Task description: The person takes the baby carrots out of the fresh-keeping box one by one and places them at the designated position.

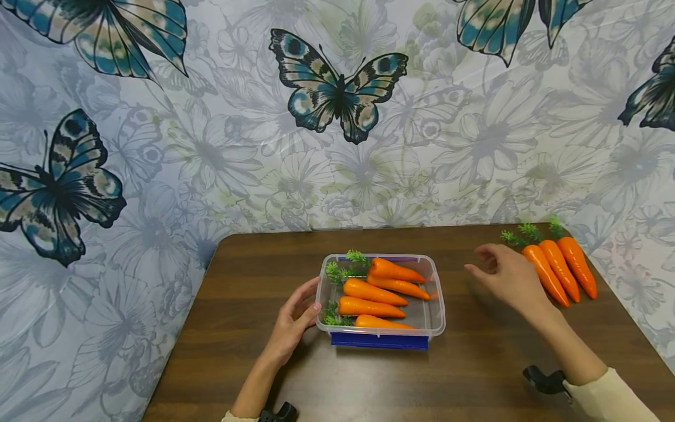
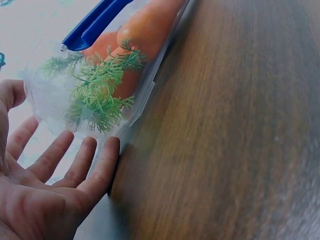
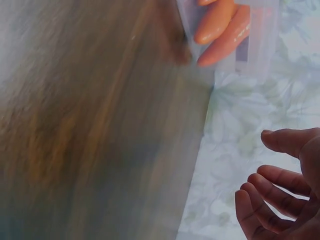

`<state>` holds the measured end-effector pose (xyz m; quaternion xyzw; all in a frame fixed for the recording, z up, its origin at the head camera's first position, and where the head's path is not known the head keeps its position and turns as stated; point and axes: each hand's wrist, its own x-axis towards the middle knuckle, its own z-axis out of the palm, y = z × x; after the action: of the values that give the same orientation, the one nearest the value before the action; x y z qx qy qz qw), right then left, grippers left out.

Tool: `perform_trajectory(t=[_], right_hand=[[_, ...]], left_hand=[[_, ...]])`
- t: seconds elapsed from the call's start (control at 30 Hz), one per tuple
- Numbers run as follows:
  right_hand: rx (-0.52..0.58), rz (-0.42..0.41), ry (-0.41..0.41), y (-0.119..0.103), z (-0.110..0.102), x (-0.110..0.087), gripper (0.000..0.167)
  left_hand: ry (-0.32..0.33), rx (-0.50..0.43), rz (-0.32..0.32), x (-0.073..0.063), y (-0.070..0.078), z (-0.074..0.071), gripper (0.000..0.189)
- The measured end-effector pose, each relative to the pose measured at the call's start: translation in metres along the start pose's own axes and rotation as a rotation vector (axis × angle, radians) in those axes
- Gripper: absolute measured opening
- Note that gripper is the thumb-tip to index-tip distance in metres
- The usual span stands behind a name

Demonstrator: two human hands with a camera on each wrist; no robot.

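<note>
A clear plastic container (image 1: 440, 305) with a blue latch (image 1: 379, 341) along its near side holds several orange toy carrots (image 1: 373, 291) with green leafy tops. My left hand (image 1: 292, 319) touches the container's left end. In the left wrist view its spread, nearly straight fingers (image 2: 102, 170) meet the clear wall beside the green tops (image 2: 100, 95). To the right, my right hand (image 1: 508, 276) is held over the table with nothing in it, fingers loosely bent and thumb apart. It is just left of three more carrots (image 1: 560, 269) lying side by side, overlapping the nearest one in the head view.
The brown wooden table (image 1: 253, 258) has a rounded far left corner. Behind it hangs a pale floral cloth (image 1: 221, 146) printed with large butterflies. The three carrots lie close to the table's right edge. A black strap is on each wrist.
</note>
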<state>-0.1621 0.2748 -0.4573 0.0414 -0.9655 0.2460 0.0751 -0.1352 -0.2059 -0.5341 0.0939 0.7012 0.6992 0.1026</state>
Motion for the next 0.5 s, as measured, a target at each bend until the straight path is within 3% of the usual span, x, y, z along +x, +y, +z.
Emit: perform_trajectory(t=[0.5], right_hand=[[0.075,-0.087,-0.004,-0.045,0.007,0.008,0.043]], left_hand=[[0.007,-0.004,-0.007,0.001,0.0,0.001,0.056]])
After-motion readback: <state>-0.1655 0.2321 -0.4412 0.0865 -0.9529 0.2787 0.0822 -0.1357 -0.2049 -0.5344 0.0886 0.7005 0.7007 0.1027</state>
